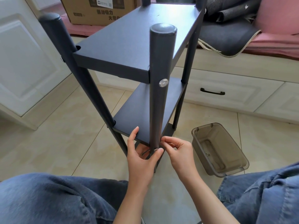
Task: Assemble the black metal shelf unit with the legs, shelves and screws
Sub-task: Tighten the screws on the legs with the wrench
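Observation:
The black metal shelf unit stands upright on the tiled floor, with an upper shelf (129, 44) and a lower shelf (142, 117) fixed between round legs. The near leg (159, 88) carries a silver screw (163, 82) at the upper shelf. Low on that leg sits a second screw (156, 149). My left hand (142, 157) wraps round the leg there, thumb on the screw, index finger against the lower shelf's edge. My right hand (179, 151) pinches something small at the leg's right side; what it pinches is hidden.
A smoky clear plastic tray (218, 147) with a small part inside lies on the floor to the right. White cabinet doors stand left, a drawer bench (226, 89) with dark cushions behind, a cardboard box (97, 10) at the back. My denim-clad knees fill the bottom.

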Motion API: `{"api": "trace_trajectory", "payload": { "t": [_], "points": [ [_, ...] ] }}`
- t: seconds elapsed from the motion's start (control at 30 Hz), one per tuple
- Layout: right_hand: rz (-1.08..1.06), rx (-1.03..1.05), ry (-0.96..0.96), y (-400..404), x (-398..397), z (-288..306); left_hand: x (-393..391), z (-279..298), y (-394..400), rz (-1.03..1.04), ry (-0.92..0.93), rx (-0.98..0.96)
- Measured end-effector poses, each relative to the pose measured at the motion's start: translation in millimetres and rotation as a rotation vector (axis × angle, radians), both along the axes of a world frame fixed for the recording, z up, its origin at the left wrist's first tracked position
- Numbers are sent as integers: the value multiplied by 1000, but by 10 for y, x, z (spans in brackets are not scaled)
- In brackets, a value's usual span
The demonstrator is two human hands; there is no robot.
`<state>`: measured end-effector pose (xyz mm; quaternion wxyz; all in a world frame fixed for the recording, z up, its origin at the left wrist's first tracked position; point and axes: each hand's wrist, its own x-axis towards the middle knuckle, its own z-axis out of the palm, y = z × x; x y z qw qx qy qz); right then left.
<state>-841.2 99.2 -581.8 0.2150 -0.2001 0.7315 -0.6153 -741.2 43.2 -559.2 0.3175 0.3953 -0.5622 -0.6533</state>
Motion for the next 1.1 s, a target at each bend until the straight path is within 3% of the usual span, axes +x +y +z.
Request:
{"api": "trace_trajectory", "payload": {
  "t": [0.7,1.1],
  "points": [
    [22,-7,-104,-37,-20,-133,-34,-35,12,18,8,-2],
    [-46,124,-51,356,-193,-39,-267,-129,215,191,-60,-93]
  ]
}}
